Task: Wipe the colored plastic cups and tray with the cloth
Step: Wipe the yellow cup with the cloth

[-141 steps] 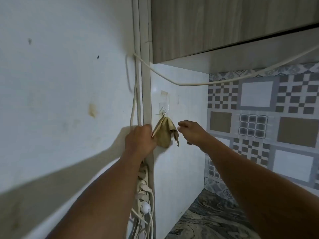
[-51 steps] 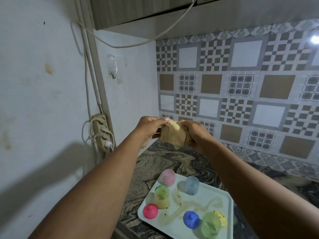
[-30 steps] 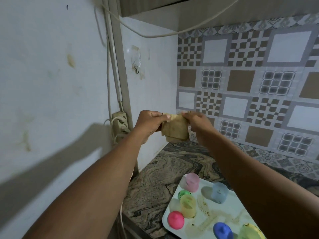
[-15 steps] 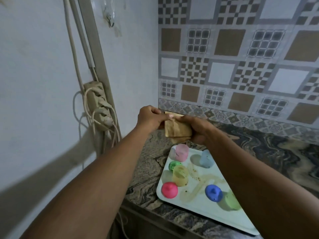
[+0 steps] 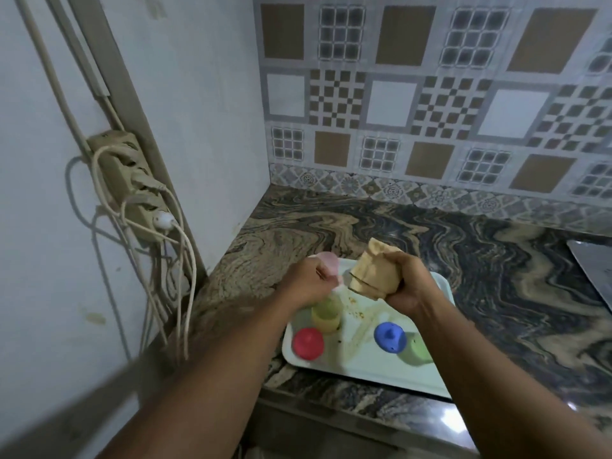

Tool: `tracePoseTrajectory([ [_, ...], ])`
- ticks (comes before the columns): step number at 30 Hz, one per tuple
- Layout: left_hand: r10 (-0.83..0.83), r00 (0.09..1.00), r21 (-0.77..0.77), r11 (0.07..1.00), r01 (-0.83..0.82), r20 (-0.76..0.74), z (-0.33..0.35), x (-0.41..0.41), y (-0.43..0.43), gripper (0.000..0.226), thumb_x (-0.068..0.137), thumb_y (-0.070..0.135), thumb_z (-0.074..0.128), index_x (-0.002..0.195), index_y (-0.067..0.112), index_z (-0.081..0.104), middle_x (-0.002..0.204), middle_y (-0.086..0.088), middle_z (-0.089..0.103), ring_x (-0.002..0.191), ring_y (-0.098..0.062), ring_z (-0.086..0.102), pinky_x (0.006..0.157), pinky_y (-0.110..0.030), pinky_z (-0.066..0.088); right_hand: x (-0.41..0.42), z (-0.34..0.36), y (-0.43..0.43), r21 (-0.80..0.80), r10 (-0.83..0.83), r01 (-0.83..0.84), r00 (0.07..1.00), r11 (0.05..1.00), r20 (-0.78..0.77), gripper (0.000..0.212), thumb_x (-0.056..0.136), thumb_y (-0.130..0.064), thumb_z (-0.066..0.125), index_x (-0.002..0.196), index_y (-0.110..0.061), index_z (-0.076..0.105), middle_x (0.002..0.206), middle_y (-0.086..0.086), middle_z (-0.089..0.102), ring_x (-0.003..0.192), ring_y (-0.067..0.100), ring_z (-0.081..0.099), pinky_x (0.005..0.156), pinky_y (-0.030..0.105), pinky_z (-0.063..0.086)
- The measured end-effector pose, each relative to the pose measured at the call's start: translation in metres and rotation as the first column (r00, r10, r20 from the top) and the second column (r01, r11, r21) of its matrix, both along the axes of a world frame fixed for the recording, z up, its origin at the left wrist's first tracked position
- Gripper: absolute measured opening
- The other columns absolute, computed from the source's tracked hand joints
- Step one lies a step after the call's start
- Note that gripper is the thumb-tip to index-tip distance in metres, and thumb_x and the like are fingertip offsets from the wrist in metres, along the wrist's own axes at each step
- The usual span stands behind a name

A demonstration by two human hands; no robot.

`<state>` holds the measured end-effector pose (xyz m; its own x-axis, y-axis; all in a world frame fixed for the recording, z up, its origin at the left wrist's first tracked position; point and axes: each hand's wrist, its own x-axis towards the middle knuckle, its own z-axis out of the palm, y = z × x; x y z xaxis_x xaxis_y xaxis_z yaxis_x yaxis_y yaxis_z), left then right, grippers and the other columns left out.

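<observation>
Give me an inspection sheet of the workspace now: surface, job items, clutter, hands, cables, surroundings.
Surface: marbled countertop, tray near its front edge.
Job's things: white tray with brownish smears; red cup and blue cup upside down on it; yellow cup upright; green cup partly behind the right arm; pink cup and cloth in hand.
Clutter: nothing seen.
Hands: left hand holds the pink cup; right hand grips the bunched cloth.
Cables: power strip on the left wall, cords hanging from it.
Surroundings: patterned tile backsplash; metal edge at far right, unidentified.
</observation>
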<state>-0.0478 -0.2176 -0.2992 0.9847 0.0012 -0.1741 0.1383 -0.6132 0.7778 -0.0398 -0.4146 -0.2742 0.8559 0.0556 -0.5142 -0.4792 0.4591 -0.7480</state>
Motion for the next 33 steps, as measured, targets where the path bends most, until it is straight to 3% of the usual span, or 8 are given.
tracePoseTrajectory([
  [3,-0.204,0.97,0.368,0.898,0.24,-0.134,-0.031,-0.016,-0.011,0.04,0.077,0.054,0.07,0.067,0.018,0.055,0.081,-0.006,0.065,0.08,-0.025,0.065,0.071,-0.037,0.054,-0.006,-0.02,-0.007,-0.067,-0.046,0.044,0.998,0.997,-0.034,0.02,0.101,-0.012,0.044,0.103,-0.005,0.063,0.091,0.013,0.068,0.08,0.029,0.065,0.066,0.037,0.049],
  [7,-0.233,0.962,0.482,0.832,0.273,-0.143,-0.053,-0.026,-0.02,0.022,0.085,0.036,0.064,0.099,0.021,0.068,0.109,-0.009,0.065,0.101,-0.036,0.064,0.073,-0.035,0.047,-0.019,-0.042,-0.008,-0.057,-0.127,0.12,0.984,0.991,-0.126,0.021,0.1,-0.008,0.046,0.109,-0.003,0.063,0.098,0.016,0.07,0.086,0.034,0.067,0.066,0.042,0.055],
  [11,-0.187,0.981,0.267,0.944,0.192,-0.045,-0.056,-0.018,-0.012,0.016,0.091,0.024,0.063,0.094,0.015,0.075,0.098,-0.014,0.073,0.093,-0.032,0.069,0.073,-0.031,0.051,-0.029,-0.06,0.004,-0.39,-0.19,0.277,0.95,0.878,0.247,0.018,0.096,-0.005,0.047,0.104,-0.017,0.057,0.092,0.009,0.065,0.086,0.033,0.063,0.064,0.042,0.053],
  [14,-0.177,0.983,-0.046,0.984,0.174,-0.052,-0.04,-0.007,-0.008,0.02,0.093,0.009,0.063,0.081,0.015,0.077,0.078,-0.004,0.075,0.075,-0.022,0.072,0.078,-0.039,0.061,-0.049,-0.071,0.027,-0.669,0.232,0.219,0.824,0.71,0.517,0.019,0.105,-0.014,0.045,0.114,-0.024,0.058,0.105,-0.012,0.07,0.098,0.006,0.066,0.078,0.028,0.053],
  [16,-0.197,0.978,-0.154,0.97,0.186,-0.062,-0.027,-0.003,-0.004,0.033,0.095,-0.001,0.057,0.078,0.021,0.074,0.075,0.002,0.072,0.065,-0.018,0.07,0.078,-0.042,0.062,-0.058,-0.067,0.041,-0.655,0.344,0.096,0.789,0.749,0.51,0.029,0.109,-0.033,0.038,0.128,-0.03,0.061,0.118,-0.019,0.069,0.111,-0.004,0.062,0.089,0.016,0.049],
  [19,-0.19,0.979,-0.228,0.959,0.168,-0.075,-0.014,-0.003,0.009,0.024,0.098,0.002,0.058,0.088,0.015,0.076,0.078,0.0,0.073,0.062,-0.014,0.069,0.074,-0.033,0.062,-0.054,-0.053,0.046,-0.558,0.365,-0.045,0.8,0.829,0.477,0.052,0.109,-0.05,0.023,0.132,-0.029,0.065,0.131,-0.007,0.068,0.124,0.007,0.061,0.106,0.031,0.047],
  [27,-0.198,0.978,-0.346,0.924,0.164,-0.066,-0.004,-0.012,0.024,0.021,0.094,0.01,0.068,0.112,0.0,0.072,0.079,-0.01,0.073,0.064,-0.014,0.07,0.067,-0.024,0.058,-0.025,-0.017,0.035,-0.267,0.283,-0.228,0.94,0.936,0.189,0.07,0.109,-0.045,0.025,0.08,-0.025,0.084,0.096,0.008,0.079,0.095,0.028,0.072,0.091,0.049,0.054],
  [33,-0.121,0.991,-0.366,0.926,0.091,-0.06,0.001,-0.006,0.013,0.027,0.098,0.032,0.063,0.088,0.011,0.076,0.087,-0.004,0.075,0.079,-0.025,0.074,0.084,-0.045,0.061,-0.043,-0.034,0.043,-0.502,0.289,0.02,0.798,0.864,0.529,0.038,0.11,-0.034,0.038,0.117,-0.032,0.075,0.117,-0.004,0.075,0.11,0.013,0.069,0.092,0.033,0.057],
])
